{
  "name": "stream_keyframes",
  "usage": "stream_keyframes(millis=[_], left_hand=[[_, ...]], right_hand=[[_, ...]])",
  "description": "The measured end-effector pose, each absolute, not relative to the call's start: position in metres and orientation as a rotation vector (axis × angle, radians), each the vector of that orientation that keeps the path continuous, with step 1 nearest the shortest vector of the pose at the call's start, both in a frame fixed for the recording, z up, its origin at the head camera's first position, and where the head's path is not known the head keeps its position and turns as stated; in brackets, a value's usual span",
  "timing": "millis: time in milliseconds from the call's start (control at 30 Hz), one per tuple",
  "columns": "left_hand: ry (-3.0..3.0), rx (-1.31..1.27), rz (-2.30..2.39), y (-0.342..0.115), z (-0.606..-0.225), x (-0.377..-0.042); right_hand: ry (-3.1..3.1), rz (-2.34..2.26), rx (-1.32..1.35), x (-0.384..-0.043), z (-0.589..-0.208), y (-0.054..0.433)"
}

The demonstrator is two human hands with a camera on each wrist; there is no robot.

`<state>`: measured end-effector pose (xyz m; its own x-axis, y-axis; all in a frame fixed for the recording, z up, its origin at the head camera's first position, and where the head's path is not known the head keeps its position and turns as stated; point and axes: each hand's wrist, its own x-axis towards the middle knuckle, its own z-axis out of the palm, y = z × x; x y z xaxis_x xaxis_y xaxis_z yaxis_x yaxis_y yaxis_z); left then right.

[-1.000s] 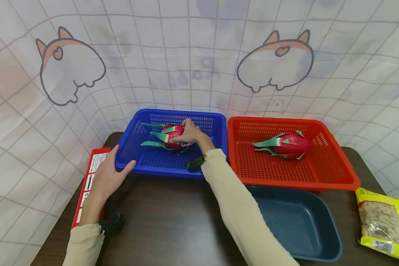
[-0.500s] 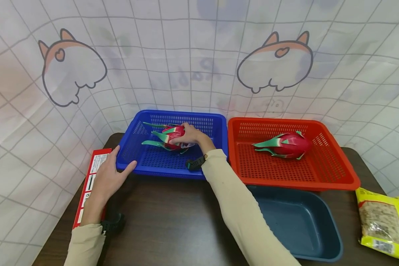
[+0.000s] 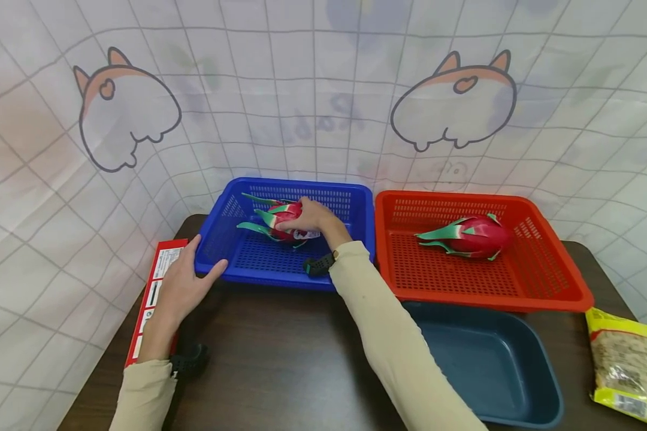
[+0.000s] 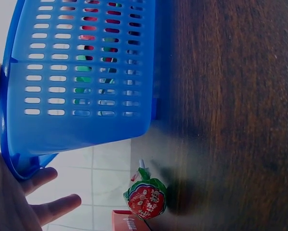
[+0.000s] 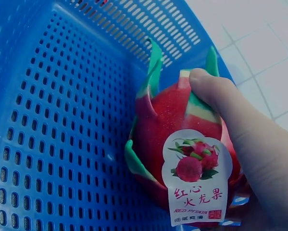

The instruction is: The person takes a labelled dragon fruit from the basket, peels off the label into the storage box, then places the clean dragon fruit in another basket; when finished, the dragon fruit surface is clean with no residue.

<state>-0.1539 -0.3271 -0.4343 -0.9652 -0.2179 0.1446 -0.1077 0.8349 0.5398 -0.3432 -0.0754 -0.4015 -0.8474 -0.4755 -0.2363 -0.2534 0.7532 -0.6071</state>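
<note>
My right hand (image 3: 310,216) grips a red dragon fruit (image 5: 168,115) with green leaf tips inside the blue basket (image 3: 280,278). Its thumb lies across the fruit in the right wrist view, above a white label (image 5: 197,178); the other fingers are mostly hidden. The leaf tips point left in the head view. At the basket's front left corner is my left hand (image 3: 183,287), its thumb along the front rim and its fingers stretched along the left side. In the left wrist view the blue rim lies against that hand.
A red basket (image 3: 447,293) with another dragon fruit (image 3: 477,236) stands to the right. In front of it is a dark blue tub (image 3: 480,359). A yellow bag (image 3: 625,365) lies far right, a red box (image 3: 153,287) at left. A wrapped lollipop (image 4: 146,199) is near the basket.
The head view has shifted slightly. The dragon fruit has turned a little in my right hand, its leaf tips moving slightly up and right. My left hand keeps its place at the basket corner.
</note>
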Motion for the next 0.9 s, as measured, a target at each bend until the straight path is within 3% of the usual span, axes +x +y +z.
stream_keyframes(millis=[367,900], left_hand=[[-2.808,0.247,-0.809,-0.326,-0.434,-0.152],[-2.808,0.266,-0.807,-0.324,-0.435,-0.15]], right_hand=[[2.695,-0.514,-0.573,-0.345,-0.386,-0.074],[2.673,-0.866,-0.566,-0.326,-0.343,-0.052]])
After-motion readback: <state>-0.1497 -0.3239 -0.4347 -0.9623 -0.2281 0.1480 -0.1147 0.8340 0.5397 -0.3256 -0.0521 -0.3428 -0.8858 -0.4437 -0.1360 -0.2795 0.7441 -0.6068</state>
